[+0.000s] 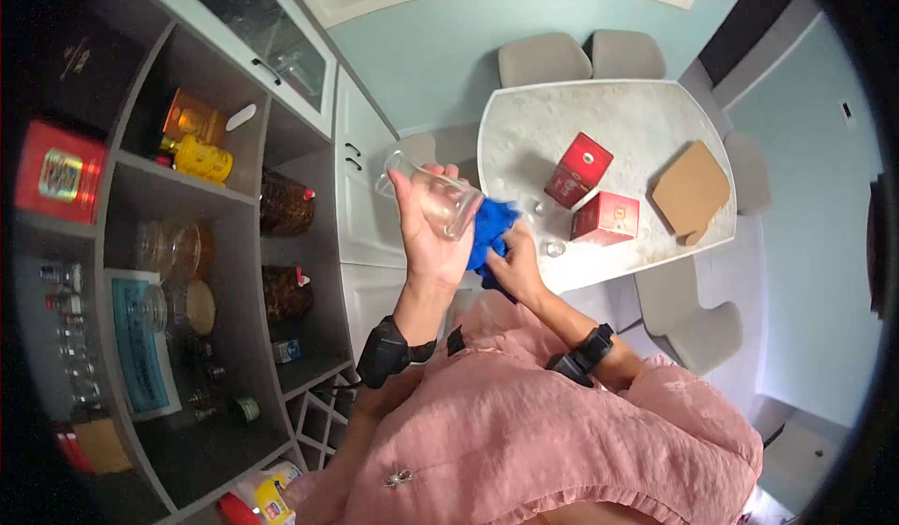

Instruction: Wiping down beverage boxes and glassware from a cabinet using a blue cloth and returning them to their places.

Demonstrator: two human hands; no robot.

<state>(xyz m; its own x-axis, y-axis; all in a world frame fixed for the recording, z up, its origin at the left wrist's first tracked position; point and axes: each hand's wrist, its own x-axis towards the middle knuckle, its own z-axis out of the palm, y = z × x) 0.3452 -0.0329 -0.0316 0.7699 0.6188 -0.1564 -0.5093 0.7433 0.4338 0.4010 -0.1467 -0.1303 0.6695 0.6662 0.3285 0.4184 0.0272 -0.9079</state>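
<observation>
The left hand (434,255) curls round a tilted clear glass (442,205), the right hand (517,266) clutching blue cloth (489,235) at its end! Smooth glass could slip if that left grip slackens or the cloth tugs; short of the counter (599,96), it might drop past.

– What do we see on the pale, marbled counter (520,141)?
– We see two red boxes (579,171) near its middle, and two small clear glass pieces (554,249) just beside them.
– And toward its right side, as we look down?
– There we find a flat brown board (690,192), apart from the boxes.
</observation>
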